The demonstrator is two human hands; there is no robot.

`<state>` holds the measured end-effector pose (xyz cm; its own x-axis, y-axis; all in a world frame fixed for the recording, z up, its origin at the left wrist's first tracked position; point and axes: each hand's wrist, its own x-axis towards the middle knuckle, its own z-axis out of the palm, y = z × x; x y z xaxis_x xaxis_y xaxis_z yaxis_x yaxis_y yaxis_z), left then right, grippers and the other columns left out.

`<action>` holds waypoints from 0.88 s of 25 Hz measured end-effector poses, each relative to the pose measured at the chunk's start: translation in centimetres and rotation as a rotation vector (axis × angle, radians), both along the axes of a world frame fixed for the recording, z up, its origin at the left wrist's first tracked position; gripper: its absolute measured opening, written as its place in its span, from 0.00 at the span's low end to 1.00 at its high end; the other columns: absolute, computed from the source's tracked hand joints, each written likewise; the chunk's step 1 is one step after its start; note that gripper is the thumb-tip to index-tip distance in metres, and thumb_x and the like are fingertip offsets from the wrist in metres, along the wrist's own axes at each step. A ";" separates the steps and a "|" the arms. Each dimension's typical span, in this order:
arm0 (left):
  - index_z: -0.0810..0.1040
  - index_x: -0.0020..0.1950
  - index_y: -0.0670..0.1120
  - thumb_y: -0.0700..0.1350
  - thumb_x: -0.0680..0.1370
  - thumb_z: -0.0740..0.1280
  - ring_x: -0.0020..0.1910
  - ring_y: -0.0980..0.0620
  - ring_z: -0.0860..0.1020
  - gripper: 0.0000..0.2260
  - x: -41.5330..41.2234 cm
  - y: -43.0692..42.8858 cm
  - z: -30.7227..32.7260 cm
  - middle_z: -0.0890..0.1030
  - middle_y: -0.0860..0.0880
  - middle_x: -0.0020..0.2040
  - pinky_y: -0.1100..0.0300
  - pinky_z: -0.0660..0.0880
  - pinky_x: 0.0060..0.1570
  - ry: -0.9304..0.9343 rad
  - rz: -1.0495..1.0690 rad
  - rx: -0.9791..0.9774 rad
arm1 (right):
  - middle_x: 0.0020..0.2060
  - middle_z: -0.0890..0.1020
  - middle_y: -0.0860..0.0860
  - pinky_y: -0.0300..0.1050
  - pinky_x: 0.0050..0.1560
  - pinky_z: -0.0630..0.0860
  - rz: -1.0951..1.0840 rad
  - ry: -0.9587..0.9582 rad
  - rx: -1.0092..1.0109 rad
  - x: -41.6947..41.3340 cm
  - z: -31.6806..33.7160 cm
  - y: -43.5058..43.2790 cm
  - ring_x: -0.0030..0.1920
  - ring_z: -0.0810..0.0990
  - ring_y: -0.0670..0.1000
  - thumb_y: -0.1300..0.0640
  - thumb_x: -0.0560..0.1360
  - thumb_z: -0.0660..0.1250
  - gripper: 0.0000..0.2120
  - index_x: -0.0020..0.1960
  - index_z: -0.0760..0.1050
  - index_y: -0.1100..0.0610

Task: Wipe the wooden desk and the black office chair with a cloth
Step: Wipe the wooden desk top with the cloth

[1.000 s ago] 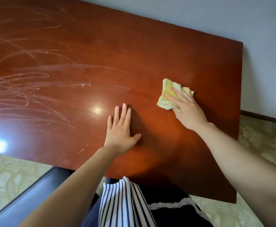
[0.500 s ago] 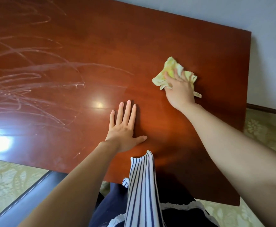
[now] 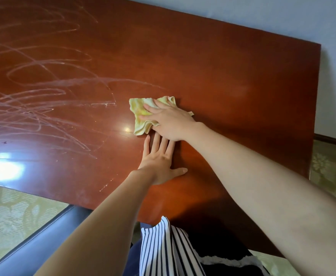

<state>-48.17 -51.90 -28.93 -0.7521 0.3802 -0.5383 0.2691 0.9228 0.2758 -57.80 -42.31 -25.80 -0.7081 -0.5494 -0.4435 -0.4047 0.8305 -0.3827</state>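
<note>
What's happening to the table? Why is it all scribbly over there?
A person is wiping the wooden desk with a yellow cloth. The right hand presses the cloth flat on the desktop, and the left hand rests flat on the wood just in front of it. Pale smeary streaks cover the desk's left part, beside the cloth. The black chair shows at the lower left, with no hand on it.

We've got soft daylight, a big white glare patch on the glossy bench [image 3: 222, 66] at left, wide-angle bending near the edges.
</note>
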 end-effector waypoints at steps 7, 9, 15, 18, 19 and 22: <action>0.16 0.62 0.54 0.70 0.73 0.56 0.63 0.52 0.17 0.48 0.2 -0.2 0.0 0.14 0.56 0.61 0.51 0.23 0.62 0.010 0.021 0.040 | 0.76 0.53 0.41 0.53 0.72 0.59 -0.403 0.114 -0.023 -4.4 -1.3 6.4 0.76 0.48 0.49 0.53 0.80 0.52 0.22 0.72 0.61 0.39; 0.16 0.63 0.54 0.70 0.73 0.56 0.64 0.52 0.17 0.48 0.2 -0.2 -0.2 0.14 0.56 0.61 0.52 0.22 0.61 0.031 0.021 0.033 | 0.76 0.53 0.42 0.54 0.71 0.60 -0.559 0.134 0.019 -5.0 -1.7 9.5 0.76 0.50 0.50 0.53 0.80 0.52 0.22 0.72 0.61 0.38; 0.16 0.63 0.54 0.71 0.72 0.55 0.65 0.52 0.18 0.48 0.5 -0.3 -0.4 0.16 0.56 0.63 0.52 0.22 0.62 0.063 0.031 0.032 | 0.77 0.53 0.47 0.55 0.73 0.54 -0.636 0.159 0.037 -2.1 -2.2 12.0 0.76 0.47 0.53 0.52 0.81 0.55 0.22 0.74 0.59 0.43; 0.17 0.64 0.53 0.71 0.73 0.55 0.66 0.51 0.19 0.47 0.5 -0.2 -0.2 0.17 0.55 0.65 0.50 0.26 0.65 0.066 0.033 0.024 | 0.77 0.54 0.49 0.55 0.73 0.52 -0.543 0.155 0.014 1.0 -1.9 12.1 0.76 0.47 0.55 0.52 0.81 0.55 0.22 0.74 0.60 0.45; 0.17 0.64 0.53 0.71 0.73 0.55 0.66 0.51 0.20 0.47 0.6 -0.1 -0.1 0.18 0.54 0.66 0.50 0.27 0.66 0.069 0.035 0.017 | 0.76 0.54 0.49 0.54 0.73 0.52 -0.499 0.158 0.006 2.3 -1.8 12.2 0.76 0.47 0.55 0.53 0.81 0.56 0.22 0.74 0.60 0.46; 0.21 0.68 0.50 0.73 0.71 0.52 0.72 0.47 0.27 0.47 0.7 0.0 0.1 0.25 0.50 0.71 0.49 0.34 0.71 0.176 0.004 -0.063 | 0.76 0.55 0.50 0.54 0.74 0.53 -0.338 0.175 0.005 6.5 -1.5 12.7 0.76 0.47 0.54 0.58 0.79 0.60 0.25 0.75 0.59 0.47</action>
